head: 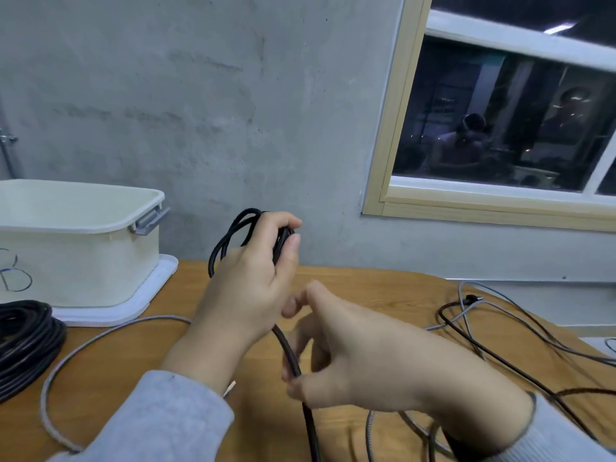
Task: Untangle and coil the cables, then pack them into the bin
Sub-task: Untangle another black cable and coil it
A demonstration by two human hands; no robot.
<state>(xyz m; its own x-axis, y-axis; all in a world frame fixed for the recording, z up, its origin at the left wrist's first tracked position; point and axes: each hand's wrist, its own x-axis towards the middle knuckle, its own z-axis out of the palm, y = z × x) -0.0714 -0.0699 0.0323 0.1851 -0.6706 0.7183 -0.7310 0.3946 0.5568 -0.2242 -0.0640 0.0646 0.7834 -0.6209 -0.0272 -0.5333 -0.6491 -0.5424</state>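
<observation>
Coiling is under way above the wooden table (pixel 366 288): the left hand (pixel 253 278) is raised with its fingers curled round a few loops of the black cable (pixel 226 241), while the right hand (pixel 350 355), lower and nearer the camera, pinches the same cable's loose run between thumb and fingertips. That run drops from the left grip, passes through the right one and leaves the bottom of the view. The cable looks light and limp but springy, so I'd judge the loops will try to open unless the left grip stays snug; the free length is best taken close below the coil. A grey braided cable (pixel 83 341) trails across the table, and more grey and black cable (pixel 493 315) lies tangled at the right. A finished black coil (pixel 23 335) sits at the left edge, just beside the white bin (pixel 80 248), which stands on its lid (pixel 146 295).
</observation>
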